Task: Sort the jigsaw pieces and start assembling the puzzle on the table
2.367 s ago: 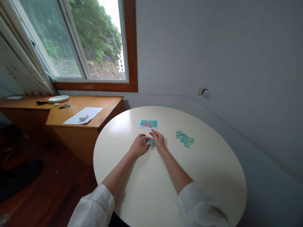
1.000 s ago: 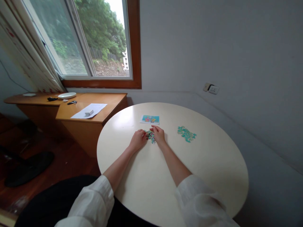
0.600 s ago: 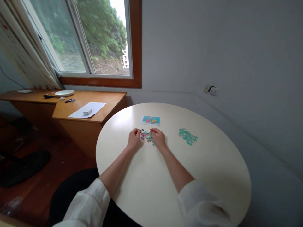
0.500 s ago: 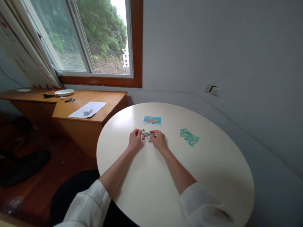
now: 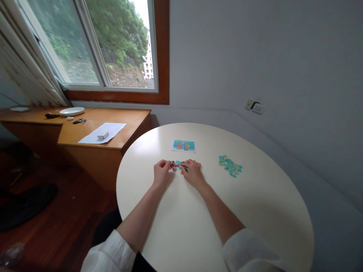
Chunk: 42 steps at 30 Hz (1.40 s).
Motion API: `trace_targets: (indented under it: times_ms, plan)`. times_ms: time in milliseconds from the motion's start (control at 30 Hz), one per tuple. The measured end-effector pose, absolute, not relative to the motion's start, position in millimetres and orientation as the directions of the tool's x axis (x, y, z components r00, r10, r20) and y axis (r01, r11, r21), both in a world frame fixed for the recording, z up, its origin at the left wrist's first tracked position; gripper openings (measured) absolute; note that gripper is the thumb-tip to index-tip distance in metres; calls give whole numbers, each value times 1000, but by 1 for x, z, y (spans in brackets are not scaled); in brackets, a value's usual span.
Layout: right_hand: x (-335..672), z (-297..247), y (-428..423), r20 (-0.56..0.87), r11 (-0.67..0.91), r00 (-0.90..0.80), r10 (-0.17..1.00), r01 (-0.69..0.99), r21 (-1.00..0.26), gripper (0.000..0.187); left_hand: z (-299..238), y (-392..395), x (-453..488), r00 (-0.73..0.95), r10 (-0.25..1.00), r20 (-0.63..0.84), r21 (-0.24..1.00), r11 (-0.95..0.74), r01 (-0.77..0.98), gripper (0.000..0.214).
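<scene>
Between my two hands lies a small cluster of multicoloured jigsaw pieces (image 5: pixel 178 164), pink, teal and dark, partly hidden by my fingers. My left hand (image 5: pixel 162 172) is at the cluster's left side, thumb and fingertips pinched on a small dark jigsaw piece. On the right side my right hand (image 5: pixel 194 173) is curled low over the pieces, its fingertips closed at a piece that is mostly covered. Just beyond the hands a picture card (image 5: pixel 183 146) lies flat, with pink and yellow cartoon figures on blue.
A spread of teal jigsaw pieces (image 5: pixel 230 166) lies to the right on the round white table (image 5: pixel 181 226). At the left a wooden desk (image 5: pixel 136 119) carries a paper sheet (image 5: pixel 113 130), a small white box (image 5: pixel 102 135) and a white plate (image 5: pixel 72 111).
My right hand has turned lower and flatter over the pieces, with its fingers further round. My left hand stays pinched at the left side. The camera view has shifted slightly.
</scene>
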State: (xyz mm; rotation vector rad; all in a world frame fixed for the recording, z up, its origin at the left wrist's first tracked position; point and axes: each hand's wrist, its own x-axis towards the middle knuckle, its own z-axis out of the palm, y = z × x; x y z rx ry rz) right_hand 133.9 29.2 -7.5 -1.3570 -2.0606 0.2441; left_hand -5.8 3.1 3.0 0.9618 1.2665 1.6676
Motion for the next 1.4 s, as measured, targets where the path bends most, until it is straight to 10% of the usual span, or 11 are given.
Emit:
trace_targets:
  times_ms: [833, 1400]
  plan:
    - [138, -9, 40, 459, 423, -49, 887, 484, -766, 22, 11, -4, -2, -250, 960, -123, 924, 19, -381, 26]
    - [176, -12, 32, 471, 474, -175, 864, 597, -648, 26, 12, -3, 0, -182, 982, -58, 967, 10, -253, 29]
